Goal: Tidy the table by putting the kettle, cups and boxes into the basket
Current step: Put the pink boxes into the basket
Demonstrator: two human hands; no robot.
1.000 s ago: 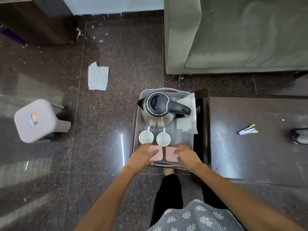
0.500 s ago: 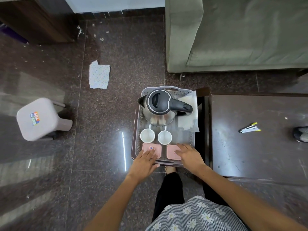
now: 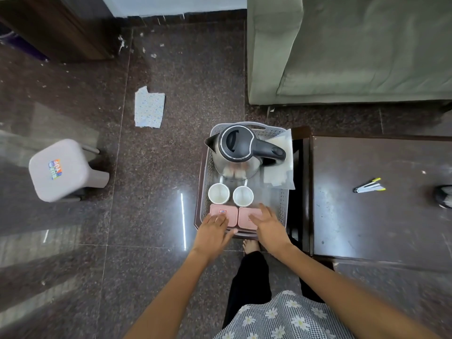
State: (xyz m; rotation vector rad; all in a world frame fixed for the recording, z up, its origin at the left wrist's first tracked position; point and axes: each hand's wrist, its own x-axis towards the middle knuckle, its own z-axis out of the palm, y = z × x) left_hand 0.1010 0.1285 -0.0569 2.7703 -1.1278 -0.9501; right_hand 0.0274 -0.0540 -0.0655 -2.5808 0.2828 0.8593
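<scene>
A grey perforated basket (image 3: 281, 199) rests on a small dark table. Inside it stand a steel kettle (image 3: 236, 152) with a black lid and handle at the far end, two white cups (image 3: 219, 193) (image 3: 242, 196) side by side in the middle, and two pink boxes (image 3: 220, 212) (image 3: 245, 216) at the near end. My left hand (image 3: 212, 232) lies flat with its fingertips on the left pink box. My right hand (image 3: 267, 225) lies spread over the right pink box, hiding most of it. Neither hand grips anything.
A white paper or plastic sheet (image 3: 280, 167) lies in the basket's right side. A larger dark table (image 3: 381, 199) with pens (image 3: 369, 187) stands to the right, a green sofa (image 3: 354, 50) behind, a small grey stool (image 3: 66, 170) on the left floor, and a paper scrap (image 3: 149, 110).
Both hands have slid back toward me along the pink boxes, from covering them to resting at their near edge. The items in the basket have not moved.
</scene>
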